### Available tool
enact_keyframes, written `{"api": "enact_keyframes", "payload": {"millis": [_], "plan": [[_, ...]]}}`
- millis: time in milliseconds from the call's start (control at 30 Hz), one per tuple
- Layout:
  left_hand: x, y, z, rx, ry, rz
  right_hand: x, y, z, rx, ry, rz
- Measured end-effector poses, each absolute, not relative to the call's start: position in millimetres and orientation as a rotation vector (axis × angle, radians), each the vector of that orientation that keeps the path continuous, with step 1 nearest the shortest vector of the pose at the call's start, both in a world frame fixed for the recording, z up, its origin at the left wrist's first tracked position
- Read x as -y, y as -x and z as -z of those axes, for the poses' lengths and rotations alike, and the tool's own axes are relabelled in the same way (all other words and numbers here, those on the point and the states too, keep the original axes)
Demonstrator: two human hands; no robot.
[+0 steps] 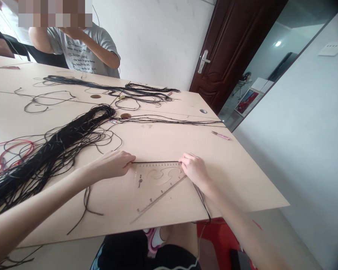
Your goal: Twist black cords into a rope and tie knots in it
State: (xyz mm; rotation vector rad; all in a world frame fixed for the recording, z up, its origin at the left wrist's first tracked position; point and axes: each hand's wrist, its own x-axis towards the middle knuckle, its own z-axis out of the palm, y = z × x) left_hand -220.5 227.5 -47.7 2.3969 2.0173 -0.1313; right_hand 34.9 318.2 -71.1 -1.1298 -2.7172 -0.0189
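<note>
Your left hand point(112, 165) is in a narrow grip at the left end of the top edge of a clear triangle ruler point(154, 191), which lies low in the middle of the frame. It pinches a black cord point(157, 162) along that edge (your fingers hide the cord's very end). Your right hand point(194, 168) holds the same cord in a narrow grip at the ruler's right end, and from there the cord drops over the near edge of the desk point(250, 180).

A thick bundle of black cords point(50, 157) lies at the left of the frame, just beside your left forearm, with red cords point(11, 153) beyond it at the far left. More black cords point(109, 89) stretch across the upper desk. A pink craft knife point(221, 135) sits at the right, well apart from your right hand. A person in a grey T-shirt point(84, 52) stands past the desk at upper left, and a dark wooden door point(228, 56) stands at upper right.
</note>
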Motion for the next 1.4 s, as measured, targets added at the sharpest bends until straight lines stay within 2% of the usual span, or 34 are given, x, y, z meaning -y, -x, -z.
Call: {"api": "enact_keyframes", "payload": {"millis": [267, 400, 900, 1400], "plan": [[-236.4, 217.7, 59.6, -1.779, -2.724, 0.663, -318.0, -34.9, 70.0, 2.724, 1.137, 0.029], [-239.3, 221.4, 68.8, -1.722, -2.768, 0.811, -318.7, -34.8, 71.3, 2.728, 1.131, 0.05], [-276.2, 240.8, 52.7, -1.259, -2.893, 0.72, -317.3, -35.6, 71.4, 2.756, 1.113, 0.102], [-247.6, 225.1, 51.1, -1.677, -2.703, 0.257, -320.6, -37.1, 79.5, 2.681, 1.038, -0.058]]}}
